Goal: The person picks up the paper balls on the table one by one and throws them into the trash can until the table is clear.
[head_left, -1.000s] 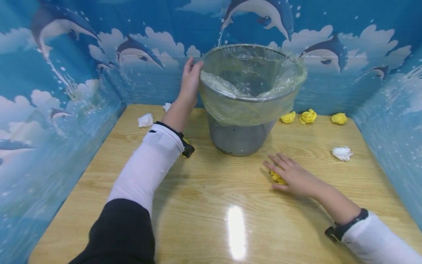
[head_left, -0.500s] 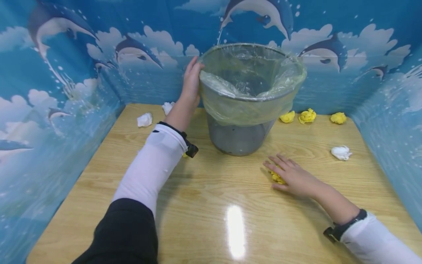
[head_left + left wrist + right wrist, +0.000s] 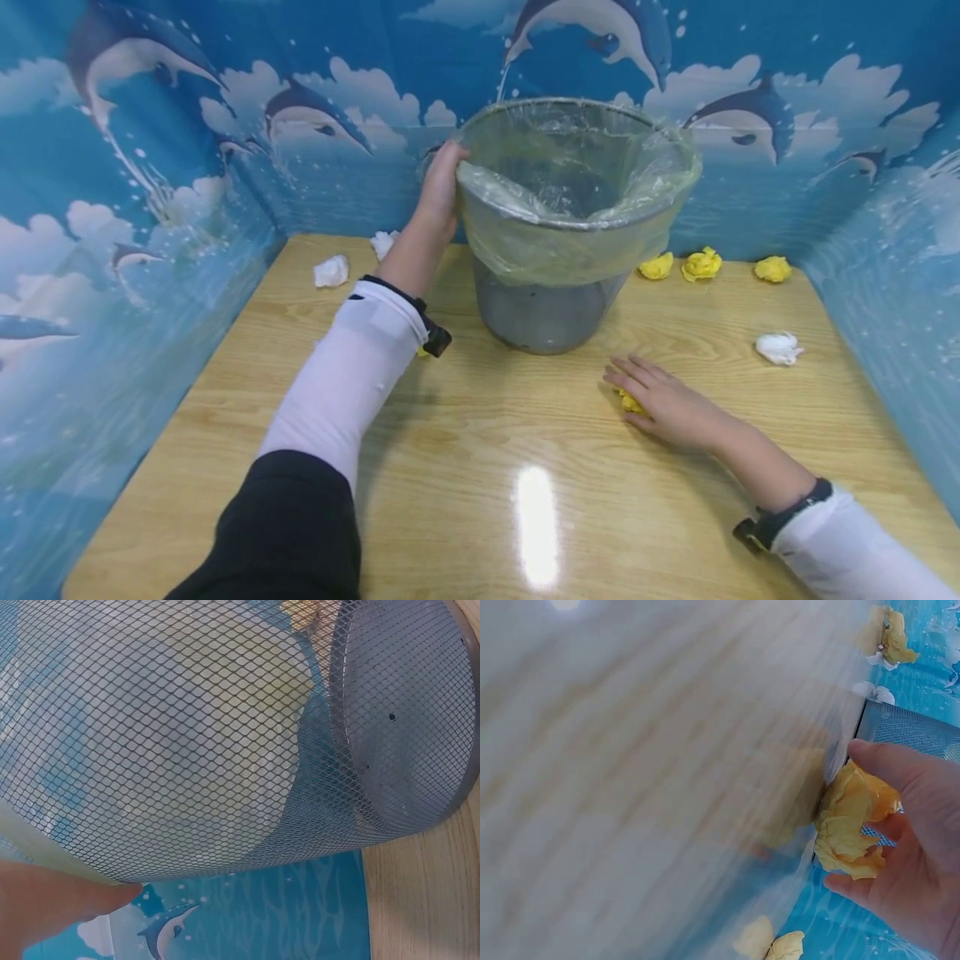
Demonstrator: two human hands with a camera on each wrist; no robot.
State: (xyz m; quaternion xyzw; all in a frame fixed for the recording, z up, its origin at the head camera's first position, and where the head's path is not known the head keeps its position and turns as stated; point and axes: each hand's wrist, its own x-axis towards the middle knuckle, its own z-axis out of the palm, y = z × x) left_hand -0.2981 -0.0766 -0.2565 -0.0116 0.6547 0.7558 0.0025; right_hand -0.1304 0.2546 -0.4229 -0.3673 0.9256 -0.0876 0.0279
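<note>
A grey wire-mesh wastebasket [image 3: 543, 317] stands at the back middle of the wooden table, lined with a thin yellowish plastic bag [image 3: 577, 250] folded over its rim. My left hand [image 3: 441, 187] grips the rim at its left side, fingers partly hidden behind it. In the left wrist view, one digit [image 3: 67, 900] lies along the mesh wall. To the right, my right hand [image 3: 671, 404] is low over a crumpled yellow paper ball [image 3: 630, 402]. The right wrist view shows that ball [image 3: 847, 825] between thumb and fingers, at the tabletop.
Several yellow paper balls [image 3: 701, 264] lie along the back right edge. A white one [image 3: 778, 348] is at the right, and two white ones [image 3: 331, 272] lie back left. Another yellow piece [image 3: 423, 351] peeks out beside the left wrist. Dolphin-print sheets [image 3: 337, 100] surround the table.
My left fingers have moved down from above the rim and curled behind it. My right fingers have drawn in slightly around the yellow paper ball. The wastebasket has stayed in place.
</note>
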